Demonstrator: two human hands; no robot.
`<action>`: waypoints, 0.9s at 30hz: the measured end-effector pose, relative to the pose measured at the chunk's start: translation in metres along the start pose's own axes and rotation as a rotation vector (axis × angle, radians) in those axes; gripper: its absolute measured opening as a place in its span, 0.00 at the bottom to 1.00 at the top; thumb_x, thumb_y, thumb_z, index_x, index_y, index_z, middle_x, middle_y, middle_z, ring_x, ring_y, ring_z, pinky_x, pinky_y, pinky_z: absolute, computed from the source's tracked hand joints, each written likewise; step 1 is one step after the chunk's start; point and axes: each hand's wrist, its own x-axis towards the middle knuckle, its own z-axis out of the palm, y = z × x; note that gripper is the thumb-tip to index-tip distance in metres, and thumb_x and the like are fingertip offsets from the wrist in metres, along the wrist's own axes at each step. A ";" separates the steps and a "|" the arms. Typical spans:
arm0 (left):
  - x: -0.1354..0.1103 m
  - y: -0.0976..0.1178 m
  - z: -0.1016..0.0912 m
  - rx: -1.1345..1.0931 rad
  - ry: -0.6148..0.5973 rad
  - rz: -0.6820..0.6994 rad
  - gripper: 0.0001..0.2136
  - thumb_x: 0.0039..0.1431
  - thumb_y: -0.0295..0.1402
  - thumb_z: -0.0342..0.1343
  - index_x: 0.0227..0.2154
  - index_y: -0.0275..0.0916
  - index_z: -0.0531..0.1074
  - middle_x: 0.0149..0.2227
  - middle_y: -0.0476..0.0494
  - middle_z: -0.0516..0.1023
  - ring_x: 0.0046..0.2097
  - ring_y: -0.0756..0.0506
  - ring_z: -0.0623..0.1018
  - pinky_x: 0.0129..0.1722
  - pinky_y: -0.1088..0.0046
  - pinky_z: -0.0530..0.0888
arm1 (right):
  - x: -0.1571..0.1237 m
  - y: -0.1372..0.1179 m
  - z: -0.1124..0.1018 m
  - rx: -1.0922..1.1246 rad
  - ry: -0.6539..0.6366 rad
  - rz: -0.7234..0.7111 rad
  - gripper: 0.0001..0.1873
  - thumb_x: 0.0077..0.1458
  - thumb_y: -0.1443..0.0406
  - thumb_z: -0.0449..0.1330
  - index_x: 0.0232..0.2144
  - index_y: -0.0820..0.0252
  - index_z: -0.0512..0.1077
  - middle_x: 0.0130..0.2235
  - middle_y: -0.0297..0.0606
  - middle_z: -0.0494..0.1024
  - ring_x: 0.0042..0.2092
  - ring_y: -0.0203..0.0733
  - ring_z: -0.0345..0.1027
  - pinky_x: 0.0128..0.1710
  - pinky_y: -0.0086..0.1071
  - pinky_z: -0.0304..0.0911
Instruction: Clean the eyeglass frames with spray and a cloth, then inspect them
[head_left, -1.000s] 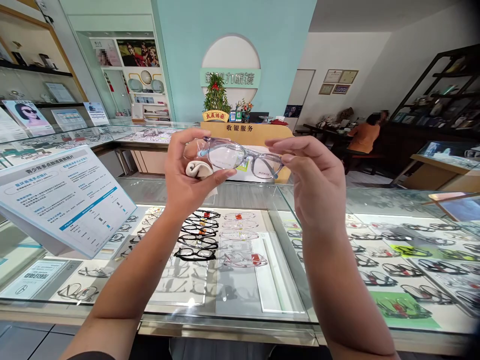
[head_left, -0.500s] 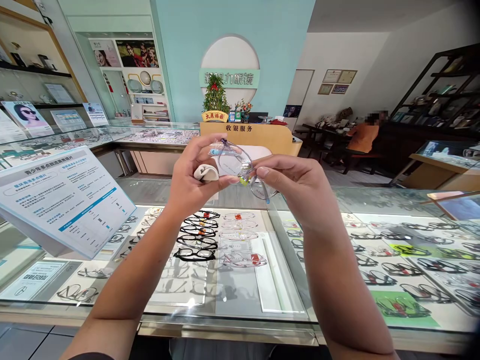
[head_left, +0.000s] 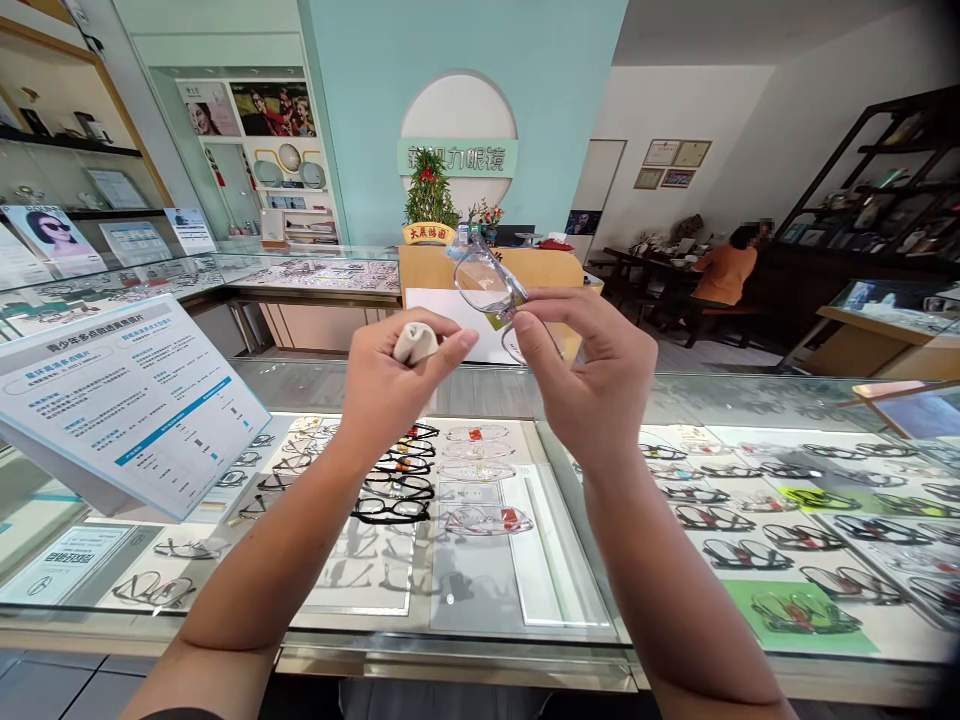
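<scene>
My right hand [head_left: 589, 375] pinches a pair of clear-framed eyeglasses [head_left: 486, 290] near the bridge, holding them tilted above the glass display case [head_left: 450, 640]. A small yellow-green tag shows by the bridge, and my fingers cover part of the lower lens. To the left, my left hand [head_left: 397, 375] is closed around a rolled white cloth [head_left: 415, 343]. The thumb points toward the glasses, with a gap between that hand and the frame. Beneath my hands, black-framed glasses [head_left: 391, 500] and clear-framed glasses [head_left: 484, 520] with red tags lie in rows inside the case.
A printed stand-up sign [head_left: 135, 400] rests on the counter at left. More glasses [head_left: 750, 555] fill the case at right. Beyond the counter stand a wooden cashier desk [head_left: 577, 300] with a plant [head_left: 431, 190], and a seated person in orange [head_left: 724, 275] far right.
My left hand has come off the glasses and moved slightly down, keeping the cloth. My right hand now holds the glasses alone, turned and raised a little.
</scene>
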 end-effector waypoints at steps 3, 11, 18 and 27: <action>-0.006 0.007 0.005 -0.067 -0.070 -0.100 0.15 0.57 0.51 0.77 0.35 0.44 0.88 0.35 0.44 0.88 0.36 0.42 0.84 0.36 0.65 0.81 | -0.003 -0.004 0.004 -0.084 -0.011 -0.077 0.07 0.69 0.60 0.67 0.38 0.47 0.86 0.45 0.39 0.90 0.50 0.51 0.85 0.55 0.49 0.79; -0.002 0.000 0.010 -0.217 0.005 -0.224 0.20 0.47 0.54 0.82 0.34 0.45 0.89 0.34 0.45 0.88 0.39 0.41 0.86 0.41 0.62 0.85 | -0.011 -0.004 0.010 -0.165 -0.066 -0.187 0.08 0.70 0.62 0.66 0.43 0.47 0.87 0.51 0.42 0.90 0.54 0.54 0.84 0.58 0.51 0.79; -0.004 0.003 0.002 -0.099 0.072 -0.059 0.15 0.57 0.51 0.76 0.34 0.45 0.87 0.30 0.48 0.83 0.35 0.44 0.82 0.36 0.65 0.80 | -0.013 -0.020 -0.001 -0.120 -0.169 -0.134 0.10 0.70 0.63 0.64 0.51 0.47 0.82 0.54 0.42 0.87 0.57 0.55 0.81 0.63 0.51 0.74; -0.027 -0.015 -0.007 0.263 -0.445 0.118 0.12 0.68 0.45 0.64 0.36 0.44 0.83 0.36 0.44 0.87 0.38 0.42 0.82 0.41 0.64 0.75 | -0.033 0.062 -0.038 -0.218 -0.097 0.059 0.13 0.71 0.62 0.59 0.55 0.44 0.74 0.40 0.37 0.77 0.41 0.46 0.72 0.48 0.40 0.72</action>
